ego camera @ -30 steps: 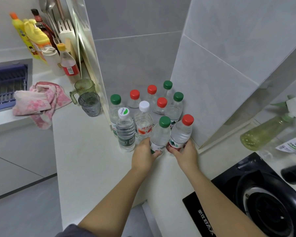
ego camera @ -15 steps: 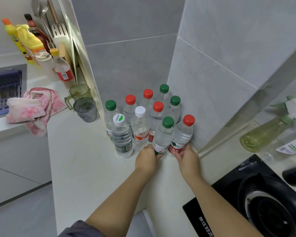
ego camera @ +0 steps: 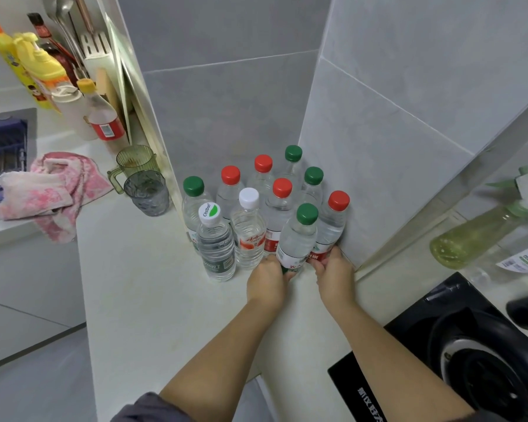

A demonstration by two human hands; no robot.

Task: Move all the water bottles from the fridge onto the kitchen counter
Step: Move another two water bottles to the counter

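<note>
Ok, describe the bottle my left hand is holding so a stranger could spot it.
On the white counter, a cluster of water bottles fills the grey tiled corner. At its near edge, the left hand grips the green-capped bottle. Its neighbours wear red or white caps; the other green caps stand further back.

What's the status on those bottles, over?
Left hand grips front green-capped bottle. Right hand grips red-capped bottle beside it. Both upright on counter. Wall tight at right.
</note>
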